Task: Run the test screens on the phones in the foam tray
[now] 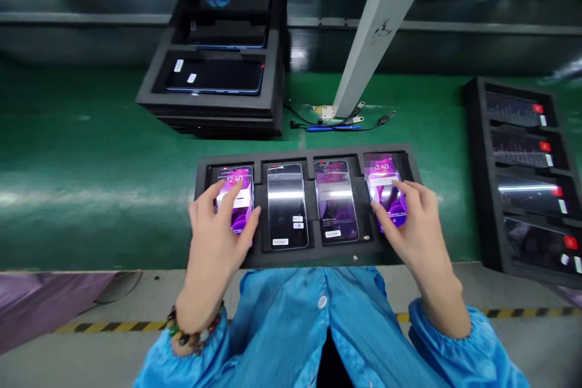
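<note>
A black foam tray [309,157] lies on the green belt in front of me with several phones side by side in its slots. My left hand [218,236] rests on the leftmost phone [236,191], fingers spread over its lit purple screen. My right hand [413,224] lies on the rightmost phone [384,185], fingers stretched on its lit purple screen. Between them sit a phone with a dark, glare-streaked screen [286,206] and a dimly lit one [335,200]. Neither hand grips anything.
A stack of black foam trays [218,106] with dark phones stands at the back left. Another tray [527,182] of phones lies at the right. A white post [377,30] rises behind, with cables [341,124] at its foot. Blue sleeves and smock fill the bottom.
</note>
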The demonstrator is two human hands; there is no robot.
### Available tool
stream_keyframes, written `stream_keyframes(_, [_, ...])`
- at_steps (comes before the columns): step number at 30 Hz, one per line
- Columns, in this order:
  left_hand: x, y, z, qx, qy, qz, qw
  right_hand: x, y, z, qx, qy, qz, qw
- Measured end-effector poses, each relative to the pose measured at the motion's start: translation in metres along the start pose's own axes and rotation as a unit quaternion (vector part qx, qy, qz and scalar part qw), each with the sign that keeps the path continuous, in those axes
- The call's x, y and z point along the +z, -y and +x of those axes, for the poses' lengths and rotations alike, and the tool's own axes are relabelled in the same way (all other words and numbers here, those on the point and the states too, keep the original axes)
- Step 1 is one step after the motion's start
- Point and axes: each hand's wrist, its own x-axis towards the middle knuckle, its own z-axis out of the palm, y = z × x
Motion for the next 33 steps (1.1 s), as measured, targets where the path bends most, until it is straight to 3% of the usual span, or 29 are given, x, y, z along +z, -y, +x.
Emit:
stream_keyframes(3, [0.014,-0.01,0.006,-0.022,0.023,0.032,0.999,0.005,0.009,0.007,-0.003,0.03,-0.046,0.998])
stream_keyframes(6, [0.015,-0.012,0.012,-0.037,0.042,0.039,0.998,0.005,0.015,0.018,-0.007,0.056,-0.08,0.995])
stream_keyframes(12, [-0.006,-0.006,0.019,-0.007,0.061,0.022,0.998,-0.015,0.028,0.036,-0.005,0.076,-0.125,0.989])
stream_keyframes(16, [-0.019,0.007,0.018,0.007,0.08,0.03,0.996,-0.036,0.03,0.033,-0.001,0.098,-0.147,0.984])
stream_keyframes(19, [-0.019,0.021,0.016,0.018,0.124,0.055,0.991,-0.041,0.029,0.026,-0.008,0.131,-0.16,0.978])
stream_keyframes(22, [-0.014,0.024,0.012,0.019,0.142,0.084,0.986,-0.028,0.039,0.021,-0.046,0.104,-0.119,0.986])
stream_keyframes(24, [-0.012,0.014,0.009,-0.004,0.124,0.1,0.987,-0.012,0.058,0.02,-0.08,0.08,-0.058,0.992])
stream_keyframes(26, [-0.013,0.002,0.006,-0.025,0.101,0.101,0.989,0.007,0.082,0.02,-0.1,0.095,-0.023,0.99])
stream_keyframes(29, [-0.02,-0.007,0.002,-0.026,0.071,0.076,0.994,0.03,0.116,0.024,-0.099,0.149,-0.069,0.981])
stream_keyframes(33, [-0.033,0.011,0.0,-0.02,0.037,0.038,0.998,0.033,0.133,0.036,-0.086,0.179,-0.129,0.972])
